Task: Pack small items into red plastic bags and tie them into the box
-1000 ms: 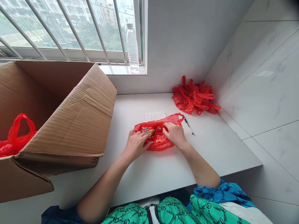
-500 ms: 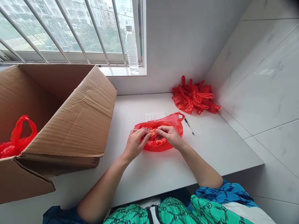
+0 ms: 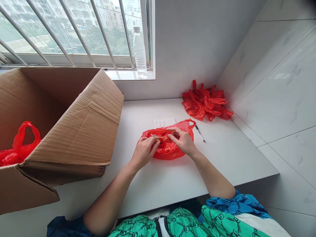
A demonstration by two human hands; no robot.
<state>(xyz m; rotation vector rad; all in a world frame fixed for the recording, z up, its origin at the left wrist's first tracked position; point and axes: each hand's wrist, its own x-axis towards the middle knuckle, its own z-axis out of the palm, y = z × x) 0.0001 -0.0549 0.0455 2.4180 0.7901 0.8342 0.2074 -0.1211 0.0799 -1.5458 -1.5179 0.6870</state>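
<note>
A red plastic bag [image 3: 170,154] lies on the white table in front of me, its mouth facing me and one loop handle at its right end. Over the bag, a small red packet with yellow print [image 3: 165,138] spans the gap between my hands. My left hand [image 3: 146,149] pinches its left end between thumb and fingers. At the right end, the thumb and fingers of my right hand [image 3: 183,141] close on it, with the index finger raised a little. Other red wrappers with yellow print show inside the bag, partly hidden by my fingers.
A large open cardboard box [image 3: 81,125] stands on the left, with a tied red bag [image 3: 19,148] inside. Several red bags [image 3: 206,102] are heaped against the back wall. A printed paper [image 3: 163,123] and a pen [image 3: 199,133] lie behind the bag. A water bottle [image 3: 140,54] stands on the windowsill.
My right hand's fingers have spread slightly and its index finger has lifted. The red packet now shows more plainly between my hands. The bag has hardly moved.
</note>
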